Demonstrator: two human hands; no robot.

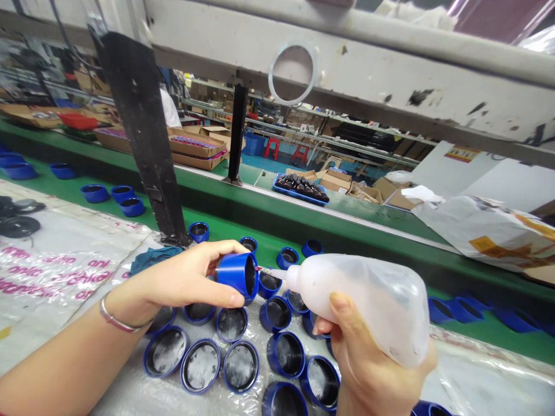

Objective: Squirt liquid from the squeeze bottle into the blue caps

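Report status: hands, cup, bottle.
Left hand holds blue cup tipped sideways. Right hand grips squeeze bottle, nozzle at cup mouth. More cups below, none blocking.

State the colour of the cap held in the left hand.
Blue cap, dark inside, pinched by the left hand; head view.

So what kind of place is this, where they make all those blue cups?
It looks like a factory assembly line. A long green conveyor belt carries blue caps, cardboard boxes of parts sit behind it, and the hands hold a blue cap and a squeeze bottle.
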